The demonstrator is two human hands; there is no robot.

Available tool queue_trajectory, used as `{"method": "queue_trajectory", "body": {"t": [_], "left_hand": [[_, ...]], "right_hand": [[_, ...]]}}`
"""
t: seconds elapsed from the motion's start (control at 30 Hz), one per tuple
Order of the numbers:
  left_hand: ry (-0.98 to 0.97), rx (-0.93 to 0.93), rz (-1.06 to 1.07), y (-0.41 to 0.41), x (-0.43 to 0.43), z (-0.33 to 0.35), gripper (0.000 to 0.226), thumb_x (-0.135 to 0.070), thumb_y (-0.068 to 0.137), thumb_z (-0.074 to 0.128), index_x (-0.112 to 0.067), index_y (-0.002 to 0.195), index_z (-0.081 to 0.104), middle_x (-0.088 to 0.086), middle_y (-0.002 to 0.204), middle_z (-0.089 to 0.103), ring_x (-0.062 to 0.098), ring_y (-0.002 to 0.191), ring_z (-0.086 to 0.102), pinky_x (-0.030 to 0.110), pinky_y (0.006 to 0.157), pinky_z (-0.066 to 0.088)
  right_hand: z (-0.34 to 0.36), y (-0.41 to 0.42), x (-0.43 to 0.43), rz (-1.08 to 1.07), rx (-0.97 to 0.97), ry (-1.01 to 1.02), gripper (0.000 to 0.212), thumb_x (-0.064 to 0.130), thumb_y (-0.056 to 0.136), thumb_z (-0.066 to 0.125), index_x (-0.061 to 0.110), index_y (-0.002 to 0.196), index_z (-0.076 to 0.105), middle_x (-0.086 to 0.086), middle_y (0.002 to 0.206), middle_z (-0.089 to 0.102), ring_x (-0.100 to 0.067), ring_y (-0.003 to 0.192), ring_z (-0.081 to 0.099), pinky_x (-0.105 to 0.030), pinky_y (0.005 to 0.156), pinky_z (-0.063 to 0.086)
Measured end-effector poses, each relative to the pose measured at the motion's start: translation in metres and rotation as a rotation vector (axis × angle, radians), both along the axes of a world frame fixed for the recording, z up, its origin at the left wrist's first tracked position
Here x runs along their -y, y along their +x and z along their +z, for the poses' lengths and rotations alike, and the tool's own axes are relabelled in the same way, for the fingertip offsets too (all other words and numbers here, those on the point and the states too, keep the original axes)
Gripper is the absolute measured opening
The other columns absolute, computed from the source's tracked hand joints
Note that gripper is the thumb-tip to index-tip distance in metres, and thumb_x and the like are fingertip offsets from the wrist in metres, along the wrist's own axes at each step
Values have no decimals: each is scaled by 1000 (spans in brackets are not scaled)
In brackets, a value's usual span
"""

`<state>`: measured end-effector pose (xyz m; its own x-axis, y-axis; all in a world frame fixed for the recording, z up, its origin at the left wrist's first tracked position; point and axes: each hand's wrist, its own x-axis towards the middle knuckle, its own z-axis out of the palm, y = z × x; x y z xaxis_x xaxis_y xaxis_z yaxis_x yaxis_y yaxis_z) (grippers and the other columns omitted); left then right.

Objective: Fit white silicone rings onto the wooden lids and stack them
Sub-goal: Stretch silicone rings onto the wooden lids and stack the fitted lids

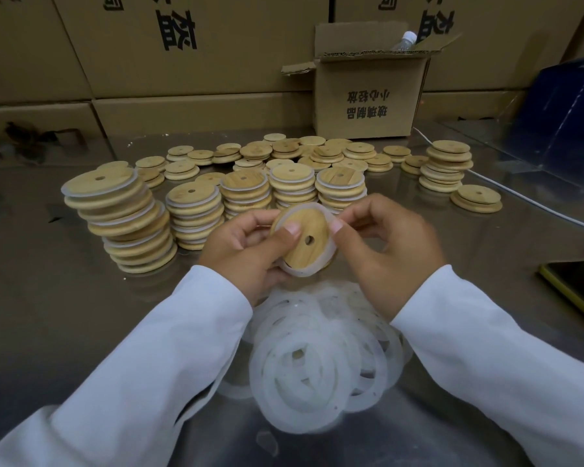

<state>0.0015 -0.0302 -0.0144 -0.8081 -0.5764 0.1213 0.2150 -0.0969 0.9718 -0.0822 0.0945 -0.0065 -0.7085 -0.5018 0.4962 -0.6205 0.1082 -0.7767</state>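
Centrally, held above a metal table (64,315): one wooden lid (300,257), white silicone ring (299,273) partly stretched round its rim. Lid gripped by the left hand (243,254), thumb pressed on top; ring pinched at the right edge by the right hand (391,251). Below, a heap of loose rings (317,372); behind, stacks of ringed lids (196,210) and bare lids (324,153).

Rings (321,358) before stacked lids (196,214) (open box (368,96) behind).
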Motion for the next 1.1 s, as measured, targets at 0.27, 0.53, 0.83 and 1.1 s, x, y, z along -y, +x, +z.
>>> {"method": "queue_trajectory", "body": {"t": [0.27, 0.53, 0.83, 1.1], "left_hand": [[-213, 96, -27, 2, 3, 0, 14, -6, 76, 67, -17, 85, 67, 2, 78, 72, 15, 72, 67, 26, 66, 56], [-218, 119, -34, 4, 4, -1, 15, -15, 74, 67, -16, 88, 70, 8, 85, 73, 19, 79, 68, 34, 75, 56], [-73, 52, -40, 3, 3, 5, 21, -24, 60, 66, -18, 80, 68, -1, 71, 72, 13, 65, 68, 29, 59, 56], [-23, 64, 57, 2, -2, 4, 9, -10, 78, 64, -9, 86, 67, 5, 71, 70, 16, 66, 67, 33, 61, 57]], "right_hand": [[-4, -2, -1, -15, -68, 25, 18, 18, 82, 63, 28, 69, 57, 16, 67, 60, 0, 73, 58, -11, 66, 47], [1, -5, 0, 39, 67, 86, 14, 19, 80, 67, 23, 67, 65, 9, 71, 66, -8, 73, 62, -25, 74, 52], [11, -6, -3, 56, 36, 64, 13, 20, 81, 65, 24, 69, 64, 7, 72, 67, -14, 75, 64, -32, 76, 53], [-3, 5, 0, -16, -100, 49, 6, 25, 78, 64, 26, 74, 59, 16, 70, 61, 1, 73, 58, -9, 66, 46]]}}
